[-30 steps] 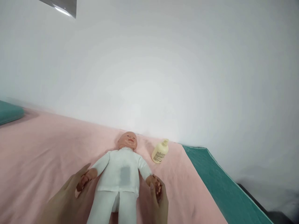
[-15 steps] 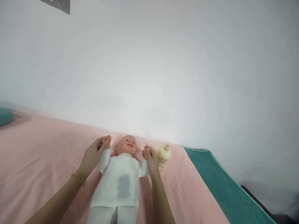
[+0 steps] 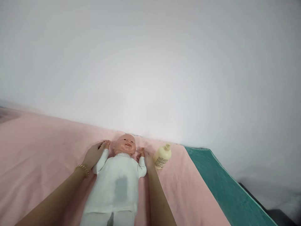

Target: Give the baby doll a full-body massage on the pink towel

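Both arms of the doll point(image 3: 115, 185) are up by its head now, not down at its sides like a second ago. It's face-up on the pink sheet point(image 3: 188, 191), left hand point(image 3: 93, 156) gripping one arm near the end, right hand point(image 3: 149, 160) curled around the other. Probably light and soft-bodied, so the wrists seem the gentle spot to hold. Yellow bottle point(image 3: 163, 156) just beside has print, too small to read.

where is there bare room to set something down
The pink sheet is bare left of the left hand, and also right of the right forearm, nearer than the bottle, up to the green surface. It's crowded around the doll's head, with the right hand close beside the bottle.
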`<state>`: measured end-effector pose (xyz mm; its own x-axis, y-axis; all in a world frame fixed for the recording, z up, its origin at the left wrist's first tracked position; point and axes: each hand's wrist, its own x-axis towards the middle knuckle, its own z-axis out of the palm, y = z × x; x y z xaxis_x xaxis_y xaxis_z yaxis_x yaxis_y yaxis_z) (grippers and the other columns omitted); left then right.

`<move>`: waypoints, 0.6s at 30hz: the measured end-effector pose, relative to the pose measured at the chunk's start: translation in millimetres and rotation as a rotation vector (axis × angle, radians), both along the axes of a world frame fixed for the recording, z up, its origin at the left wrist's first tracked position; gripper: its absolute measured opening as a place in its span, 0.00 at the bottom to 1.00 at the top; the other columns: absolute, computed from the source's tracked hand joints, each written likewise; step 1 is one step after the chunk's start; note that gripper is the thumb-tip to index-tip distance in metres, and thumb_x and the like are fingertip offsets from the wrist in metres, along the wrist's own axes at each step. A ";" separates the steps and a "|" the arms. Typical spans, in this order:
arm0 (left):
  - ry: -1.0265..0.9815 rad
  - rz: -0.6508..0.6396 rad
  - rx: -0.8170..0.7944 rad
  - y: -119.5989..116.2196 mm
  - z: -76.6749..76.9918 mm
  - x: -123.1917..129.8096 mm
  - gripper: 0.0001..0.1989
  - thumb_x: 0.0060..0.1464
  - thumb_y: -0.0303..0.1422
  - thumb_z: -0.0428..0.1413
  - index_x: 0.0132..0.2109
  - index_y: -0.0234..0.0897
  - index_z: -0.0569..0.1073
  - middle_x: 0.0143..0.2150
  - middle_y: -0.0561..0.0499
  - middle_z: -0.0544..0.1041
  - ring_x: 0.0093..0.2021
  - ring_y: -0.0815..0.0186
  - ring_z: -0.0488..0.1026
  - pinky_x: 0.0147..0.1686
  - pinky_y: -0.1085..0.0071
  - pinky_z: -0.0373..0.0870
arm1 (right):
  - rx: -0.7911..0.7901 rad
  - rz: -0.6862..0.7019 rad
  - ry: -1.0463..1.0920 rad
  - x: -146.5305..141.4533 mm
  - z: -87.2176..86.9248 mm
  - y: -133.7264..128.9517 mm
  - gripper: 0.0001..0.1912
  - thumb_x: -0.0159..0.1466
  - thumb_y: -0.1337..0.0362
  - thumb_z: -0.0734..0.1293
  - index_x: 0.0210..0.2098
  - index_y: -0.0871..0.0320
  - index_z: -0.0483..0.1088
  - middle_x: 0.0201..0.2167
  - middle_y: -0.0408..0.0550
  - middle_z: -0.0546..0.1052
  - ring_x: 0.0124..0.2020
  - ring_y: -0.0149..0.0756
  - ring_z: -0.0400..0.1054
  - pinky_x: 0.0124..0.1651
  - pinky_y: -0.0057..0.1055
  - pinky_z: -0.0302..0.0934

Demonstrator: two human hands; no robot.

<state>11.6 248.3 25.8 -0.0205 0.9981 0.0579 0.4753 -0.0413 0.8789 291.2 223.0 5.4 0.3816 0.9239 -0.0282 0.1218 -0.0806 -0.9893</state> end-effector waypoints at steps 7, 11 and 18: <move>0.024 0.064 -0.011 -23.5 15.7 -8.0 0.27 0.60 0.55 0.43 0.45 0.42 0.76 0.32 0.50 0.80 0.36 0.56 0.76 0.33 0.68 0.66 | 0.168 -0.049 0.011 -13.8 14.6 -24.0 0.34 0.62 0.40 0.61 0.53 0.61 0.70 0.47 0.57 0.79 0.42 0.44 0.75 0.40 0.37 0.69; -0.058 0.148 0.014 -47.6 26.6 -12.9 0.28 0.59 0.57 0.45 0.53 0.46 0.74 0.38 0.50 0.81 0.40 0.56 0.76 0.36 0.68 0.68 | 0.307 -0.077 -0.065 -19.8 23.4 -48.3 0.34 0.64 0.40 0.59 0.54 0.61 0.69 0.52 0.60 0.76 0.48 0.45 0.73 0.45 0.38 0.69; -0.027 0.246 0.147 -91.8 37.2 -32.5 0.31 0.55 0.54 0.51 0.60 0.45 0.69 0.53 0.47 0.77 0.47 0.54 0.74 0.40 0.63 0.69 | 0.320 -0.124 -0.086 -36.3 39.8 -106.5 0.29 0.67 0.44 0.59 0.57 0.57 0.66 0.57 0.58 0.73 0.53 0.45 0.72 0.55 0.41 0.66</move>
<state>-20.9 156.5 63.1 -0.2647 0.9438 0.1978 0.4634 -0.0553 0.8844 254.9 116.5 45.3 0.4799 0.8272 0.2921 0.2142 0.2124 -0.9534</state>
